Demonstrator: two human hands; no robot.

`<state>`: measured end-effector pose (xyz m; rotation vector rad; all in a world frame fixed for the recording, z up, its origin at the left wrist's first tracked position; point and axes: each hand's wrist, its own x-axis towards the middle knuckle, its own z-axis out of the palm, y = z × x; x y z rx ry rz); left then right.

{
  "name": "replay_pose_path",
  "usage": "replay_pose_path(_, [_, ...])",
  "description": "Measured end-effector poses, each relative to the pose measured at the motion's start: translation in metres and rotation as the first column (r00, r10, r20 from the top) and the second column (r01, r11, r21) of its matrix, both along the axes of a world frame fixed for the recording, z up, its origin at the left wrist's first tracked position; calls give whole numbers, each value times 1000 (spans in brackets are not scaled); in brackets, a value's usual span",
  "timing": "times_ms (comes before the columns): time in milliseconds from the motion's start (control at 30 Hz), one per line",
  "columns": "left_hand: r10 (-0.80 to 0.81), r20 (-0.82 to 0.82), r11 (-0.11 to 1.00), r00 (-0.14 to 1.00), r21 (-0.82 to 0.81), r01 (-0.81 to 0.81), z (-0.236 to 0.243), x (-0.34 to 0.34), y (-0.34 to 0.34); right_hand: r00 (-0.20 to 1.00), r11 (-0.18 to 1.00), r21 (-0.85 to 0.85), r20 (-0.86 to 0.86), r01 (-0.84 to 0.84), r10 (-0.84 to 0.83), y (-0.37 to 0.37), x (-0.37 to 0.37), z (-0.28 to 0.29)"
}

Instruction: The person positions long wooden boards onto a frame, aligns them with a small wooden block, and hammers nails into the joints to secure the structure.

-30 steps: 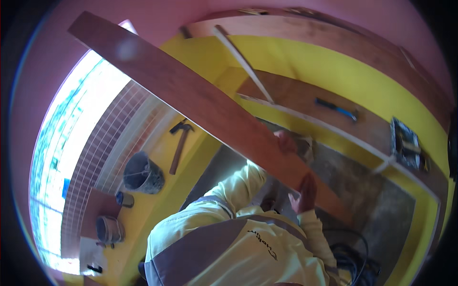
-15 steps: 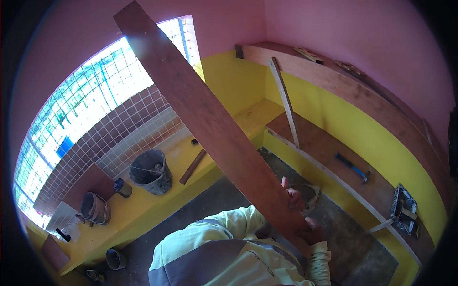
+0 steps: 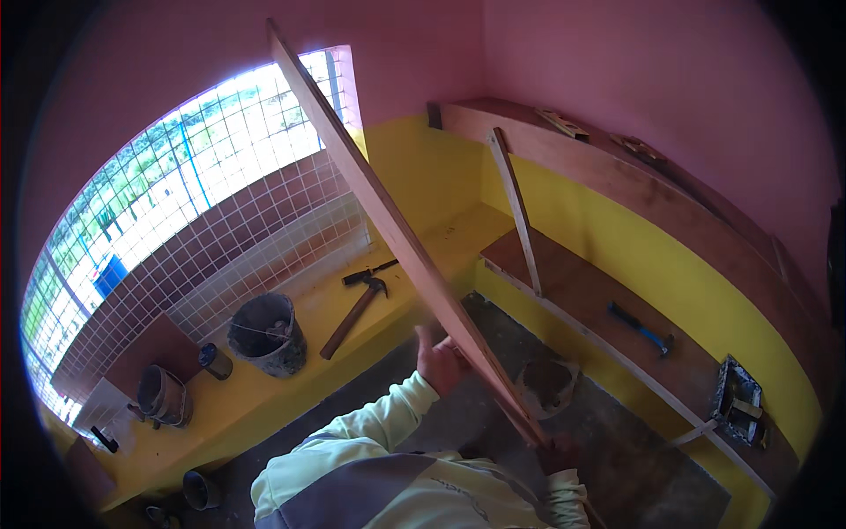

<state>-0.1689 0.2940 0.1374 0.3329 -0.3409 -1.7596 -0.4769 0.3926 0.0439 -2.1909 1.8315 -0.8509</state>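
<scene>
I hold a long reddish-brown wooden plank point(image 3: 388, 220), turned nearly edge-on. It rises steeply from just in front of my chest up toward the window at the top left. My left hand point(image 3: 438, 357) grips the plank's left edge about a quarter of the way up. My right hand point(image 3: 557, 456) is at the plank's lower end, mostly hidden behind my pale sleeve and the wood. Both sleeves are light yellow-green.
A hammer point(image 3: 357, 304) and a dirty bucket point(image 3: 264, 333) are on the yellow ledge point(image 3: 264, 388) at left, with small tins point(image 3: 163, 394) further left. A thin strip point(image 3: 515, 212) leans on the wooden bench point(image 3: 582, 295), which holds a blue-handled tool point(image 3: 639, 326) and a metal tray point(image 3: 738, 401).
The plank has tipped up steeper and turned from showing its flat face to nearly edge-on. My left hand has shifted onto its left edge, and the view has turned toward the window.
</scene>
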Motion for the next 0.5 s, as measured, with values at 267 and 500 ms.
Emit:
replay_pose_path(267, [-240, -352, 971, 905, -83, 226, -65, 0, -64, 974, 928, -294, -84, -227, 212, 20, 19, -30])
replay_pose_path(500, [-100, 293, 991, 951, 113, 70, -55, 36, -47, 787, 845, 275, 317, 458, -529, 107, -40, -122])
